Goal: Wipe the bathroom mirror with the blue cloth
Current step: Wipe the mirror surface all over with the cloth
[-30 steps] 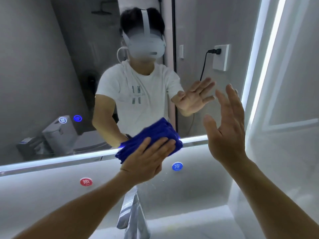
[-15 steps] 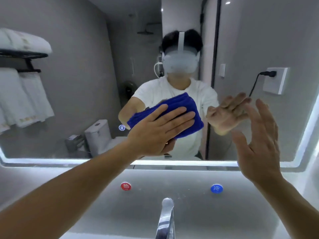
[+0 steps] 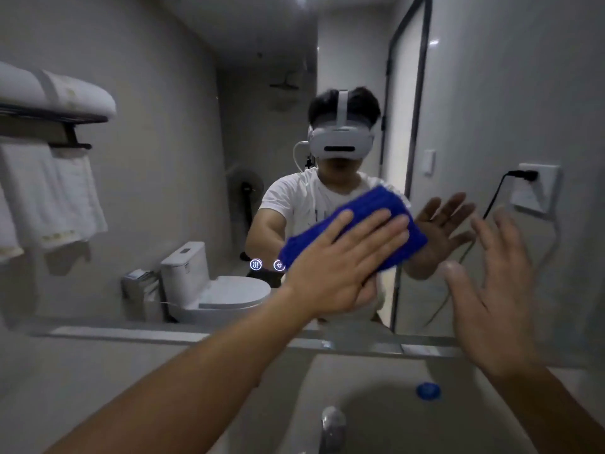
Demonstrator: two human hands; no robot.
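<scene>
Left hand (image 3: 340, 270), fingers flat, presses blue cloth (image 3: 376, 199) to mirror (image 3: 163, 191), frame centre. Right hand (image 3: 497, 299) spread, empty. Best: even pressure, overlapping strokes.

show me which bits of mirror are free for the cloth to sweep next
Free: the stretch of mirror left of the blue cloth, above the lit icons, and the band over the cloth. Crowded: right of the cloth, where the right hand hovers.
</scene>
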